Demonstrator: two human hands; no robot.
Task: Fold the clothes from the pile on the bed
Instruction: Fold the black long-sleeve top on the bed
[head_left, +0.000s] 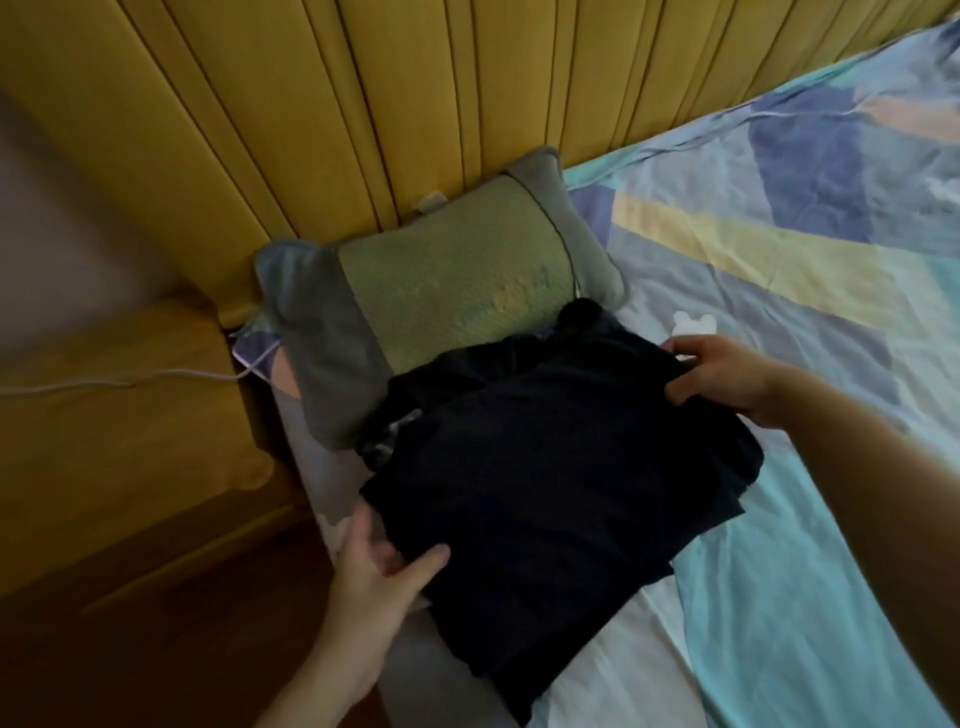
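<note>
A folded black garment (540, 488) lies on top of other dark clothes (467, 384) stacked on the bed, just in front of the pillow. My left hand (379, 566) grips the garment's near left edge, thumb on top and fingers underneath. My right hand (722, 374) pinches its far right corner with curled fingers. The lower layers of the stack are mostly hidden under the black fabric.
A green and grey pillow (441, 280) leans against the yellow padded headboard (363, 104). The patterned blue sheet (779, 249) spreads to the right. A small white object (693, 323) lies beyond my right hand. A yellow bedside unit (114, 415) with a white cable (119, 382) stands left.
</note>
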